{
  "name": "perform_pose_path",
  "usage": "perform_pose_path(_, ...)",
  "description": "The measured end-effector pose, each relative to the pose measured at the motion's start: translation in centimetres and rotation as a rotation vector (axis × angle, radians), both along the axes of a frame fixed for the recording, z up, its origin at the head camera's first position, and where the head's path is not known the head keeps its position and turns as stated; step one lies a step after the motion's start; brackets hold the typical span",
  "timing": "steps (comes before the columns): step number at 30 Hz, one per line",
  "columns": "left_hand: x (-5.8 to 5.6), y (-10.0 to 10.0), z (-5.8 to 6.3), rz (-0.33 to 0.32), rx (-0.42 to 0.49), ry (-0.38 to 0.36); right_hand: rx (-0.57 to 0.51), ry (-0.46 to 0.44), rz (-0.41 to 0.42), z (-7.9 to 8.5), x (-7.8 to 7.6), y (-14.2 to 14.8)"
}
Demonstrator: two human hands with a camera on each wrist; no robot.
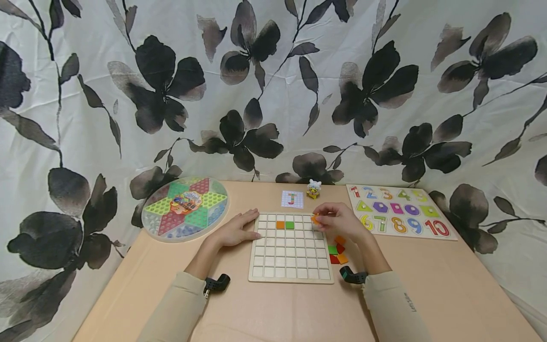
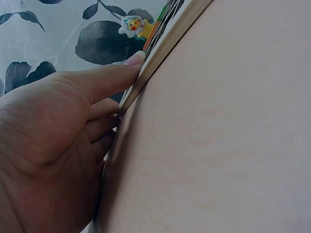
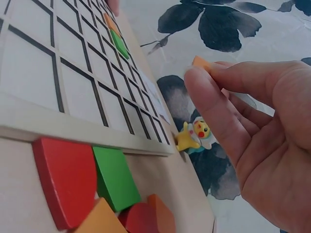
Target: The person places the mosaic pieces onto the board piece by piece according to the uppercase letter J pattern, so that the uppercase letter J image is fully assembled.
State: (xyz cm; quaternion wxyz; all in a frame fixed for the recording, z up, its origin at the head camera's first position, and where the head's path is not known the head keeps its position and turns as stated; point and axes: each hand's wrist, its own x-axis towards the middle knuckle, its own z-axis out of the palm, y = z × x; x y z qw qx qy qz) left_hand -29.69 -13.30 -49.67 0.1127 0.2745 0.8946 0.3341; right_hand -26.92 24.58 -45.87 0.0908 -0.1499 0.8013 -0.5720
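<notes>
Head view: at centre right, a person's right grip [image 1: 342, 222], thumb and fingertips pinched nearly closed on a small orange tile [image 1: 315, 219], held over the upper right of a pale gridded board [image 1: 286, 261]; tile shape mostly hidden by the fingers. At centre left, the left grip [image 1: 234, 231], loosely spread and closed round nothing, resting along the board's left edge, thumb against the rim. Near the board's upper edge, in neighbouring cells, a seated orange square [image 1: 280, 225] and green square [image 1: 289, 225]. Probably best done by checking against the small patterned card [image 1: 292, 199] just above the board, then lowering the tile level, squaring its corners to the cell and letting go only once flat; left grip best kept light but steady against sliding. Possible hindrances: upper right cells partly covered by the right grip, and loose tiles [image 1: 342, 259] crowded beside the board's right edge, easily knocked by a low wrist. Beyond the card, slightly right, a yellow figurine [image 1: 314, 190]. Farther out on the surface [image 1: 295, 313], a round star-patterned board [image 1: 160, 227] at left and a number board [image 1: 399, 213] at right, both well apart from the work.
</notes>
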Motion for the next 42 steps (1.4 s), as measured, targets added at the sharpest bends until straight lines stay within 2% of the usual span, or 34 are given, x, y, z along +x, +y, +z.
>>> perform_pose_path(9, 0.0, 0.0, 0.1, -0.006, 0.001, 0.001, 0.023, 0.026, -0.006, -0.2, 0.0, -1.1)
perform_pose_path(19, 0.1, -0.1, 0.0, -0.006, 0.001, 0.009, -0.003, 0.027, -0.061, -0.7, -0.6, -1.9)
perform_pose_path(25, 0.1, 0.0, 0.0, -0.007, 0.006, 0.007, 0.026, 0.146, -0.075, -0.9, -0.9, -2.9)
perform_pose_path(28, 0.0, 0.0, 0.0, -0.009, 0.003, 0.008, 0.046, 0.177, -0.089, -1.1, -0.9, -3.4)
perform_pose_path(33, 0.0, 0.0, 0.0, -0.007, -0.002, 0.010, 0.049, 0.158, -0.123, -1.3, -0.8, -4.2)
perform_pose_path(42, 0.0, -0.1, -0.1, 0.001, -0.011, 0.009, -0.040, 0.008, -0.177, -2.0, -1.0, -5.0)
